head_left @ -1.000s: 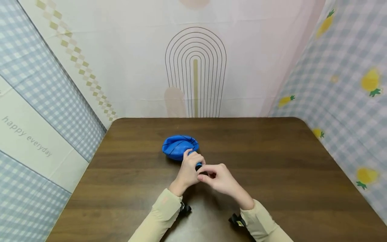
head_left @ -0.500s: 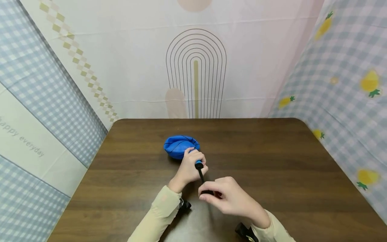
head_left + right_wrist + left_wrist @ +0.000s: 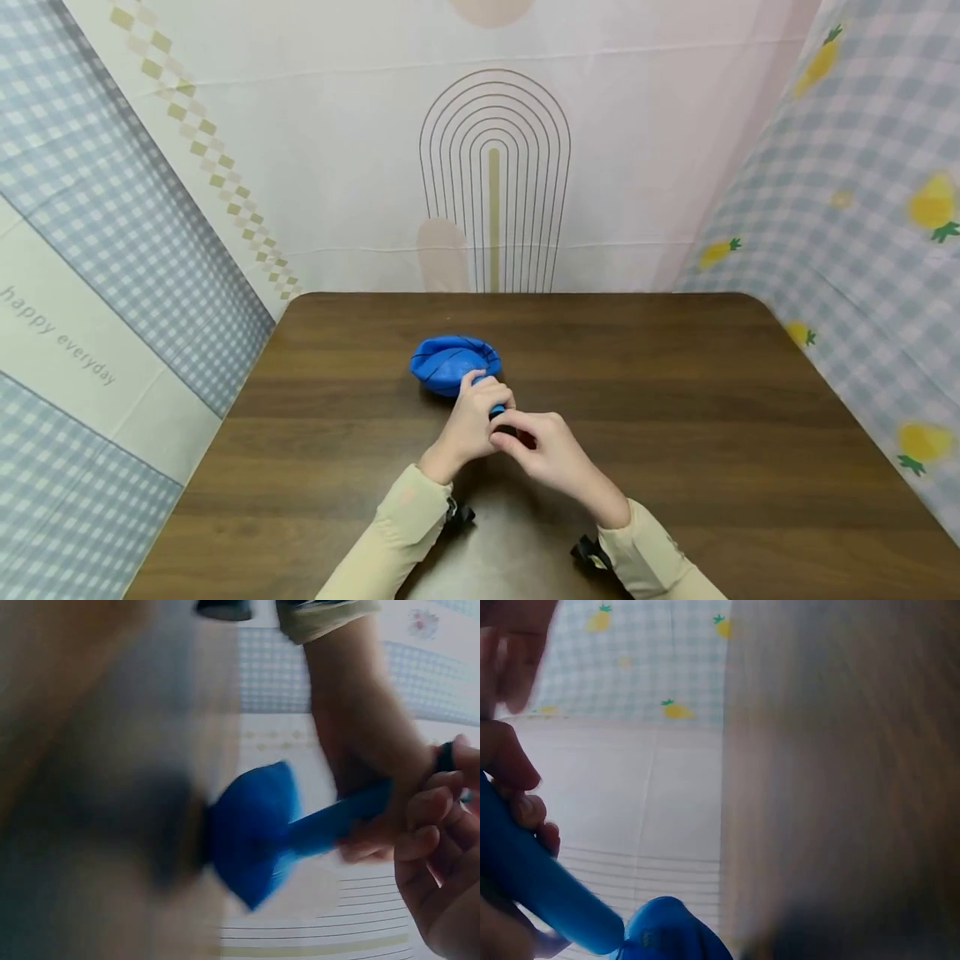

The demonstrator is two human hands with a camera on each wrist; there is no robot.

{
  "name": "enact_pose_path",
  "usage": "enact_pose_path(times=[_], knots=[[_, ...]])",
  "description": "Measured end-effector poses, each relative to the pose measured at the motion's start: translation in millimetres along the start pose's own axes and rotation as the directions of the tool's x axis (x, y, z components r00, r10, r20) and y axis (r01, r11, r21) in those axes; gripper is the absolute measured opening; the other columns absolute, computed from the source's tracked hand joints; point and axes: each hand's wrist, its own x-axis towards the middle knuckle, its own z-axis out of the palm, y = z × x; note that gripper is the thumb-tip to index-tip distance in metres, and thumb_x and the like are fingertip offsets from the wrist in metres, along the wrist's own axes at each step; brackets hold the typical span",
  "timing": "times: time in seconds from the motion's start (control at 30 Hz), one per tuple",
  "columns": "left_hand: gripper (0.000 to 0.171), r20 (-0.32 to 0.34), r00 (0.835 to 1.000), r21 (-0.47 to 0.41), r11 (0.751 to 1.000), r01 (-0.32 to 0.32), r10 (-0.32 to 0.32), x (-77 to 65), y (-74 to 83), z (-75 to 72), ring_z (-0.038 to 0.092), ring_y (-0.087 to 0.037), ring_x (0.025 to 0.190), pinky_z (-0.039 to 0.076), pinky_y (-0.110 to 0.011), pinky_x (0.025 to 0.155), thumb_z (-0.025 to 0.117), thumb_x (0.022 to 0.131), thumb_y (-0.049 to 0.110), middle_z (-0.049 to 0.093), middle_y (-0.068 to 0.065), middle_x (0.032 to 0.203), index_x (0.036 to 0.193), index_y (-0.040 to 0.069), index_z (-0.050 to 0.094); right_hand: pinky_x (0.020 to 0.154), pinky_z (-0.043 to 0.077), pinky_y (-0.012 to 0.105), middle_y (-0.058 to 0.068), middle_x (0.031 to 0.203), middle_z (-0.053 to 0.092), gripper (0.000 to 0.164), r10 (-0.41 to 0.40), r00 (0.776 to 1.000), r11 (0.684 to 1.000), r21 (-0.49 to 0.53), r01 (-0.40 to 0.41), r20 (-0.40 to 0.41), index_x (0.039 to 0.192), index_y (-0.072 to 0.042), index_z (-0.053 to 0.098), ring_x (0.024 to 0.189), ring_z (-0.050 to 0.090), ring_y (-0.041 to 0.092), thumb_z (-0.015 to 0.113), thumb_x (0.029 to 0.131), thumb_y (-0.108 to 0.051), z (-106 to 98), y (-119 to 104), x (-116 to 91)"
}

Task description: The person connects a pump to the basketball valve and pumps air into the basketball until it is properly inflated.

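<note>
A crumpled, partly deflated blue ball [image 3: 447,365] with black seam lines lies on the table. My left hand [image 3: 472,421] grips the blue barrel of a hand pump [image 3: 551,881]. In the left wrist view the barrel's far end meets the ball [image 3: 667,930]. My right hand [image 3: 551,450] holds the pump's black handle [image 3: 445,757], thumb and fingers curled round it, close against the left hand. No rod shows between handle and barrel. In the right wrist view the barrel points straight at the ball's side. Most of the barrel is hidden by the left hand in the head view.
The brown wooden table [image 3: 637,367] extends on all sides of the hands. A pale printed cloth [image 3: 360,167] hangs behind its far edge. Checked cloths stand at left [image 3: 90,250] and right [image 3: 847,250]. Black straps [image 3: 588,552] sit at the wrists.
Half a second ago the right hand had drawn the handle toward the body, baring the black rod. It has now moved back up to the left hand. Left hand and ball stay nearly still.
</note>
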Motion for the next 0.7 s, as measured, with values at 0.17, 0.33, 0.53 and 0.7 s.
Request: enact_pose_path(times=[0.17, 0.33, 0.53, 0.7], knots=[[0.016, -0.009, 0.999, -0.083, 0.996, 0.045, -0.046, 5.5, -4.1, 6.0, 0.055, -0.016, 0.07, 0.041, -0.056, 0.095, 0.069, 0.07, 0.013, 0.058, -0.001, 0.065, 0.065, 0.011, 0.054, 0.053, 0.032, 0.004, -0.01, 0.059, 0.048, 0.004, -0.08, 0.996, 0.997, -0.017, 0.081, 0.038, 0.09, -0.017, 0.066, 0.054, 0.036, -0.008, 0.063, 0.093, -0.019, -24.2, -37.2, -4.8], [0.015, -0.039, 0.998, -0.087, 0.995, 0.044, -0.048, 13.3, -4.2, 3.2, 0.051, -0.014, 0.067, 0.041, -0.059, 0.095, 0.067, 0.07, 0.011, 0.056, 0.0, 0.062, 0.065, 0.011, 0.053, 0.051, 0.032, 0.004, -0.01, 0.058, 0.047, 0.003, -0.16, 0.986, 0.987, 0.007, 0.159, 0.037, 0.091, -0.017, 0.062, 0.052, 0.036, -0.006, 0.064, 0.093, -0.018, -35.2, -56.3, -8.0], [0.017, -0.059, 0.998, -0.063, 0.998, 0.02, -0.023, 8.6, -1.3, 0.7, 0.055, -0.016, 0.07, 0.041, -0.061, 0.095, 0.069, 0.07, 0.008, 0.057, -0.001, 0.064, 0.065, 0.01, 0.053, 0.051, 0.032, 0.006, -0.007, 0.061, 0.052, 0.01, -0.054, 0.998, 0.997, 0.053, 0.055, -0.028, 0.09, -0.016, 0.066, 0.055, 0.036, -0.008, 0.071, 0.084, -0.01, -14.9, -27.6, -5.8], [0.022, -0.005, 0.999, 0.007, 0.999, -0.041, 0.041, 1.0, 2.9, -1.1, 0.056, -0.017, 0.074, 0.041, -0.061, 0.095, 0.076, 0.071, 0.02, 0.06, 0.0, 0.068, 0.068, 0.012, 0.055, 0.051, 0.033, 0.007, -0.006, 0.058, 0.05, 0.014, 0.023, 0.998, 0.999, 0.027, -0.022, -0.053, 0.09, -0.016, 0.068, 0.055, 0.037, -0.008, 0.074, 0.08, -0.008, 1.7, 0.7, -7.9]])
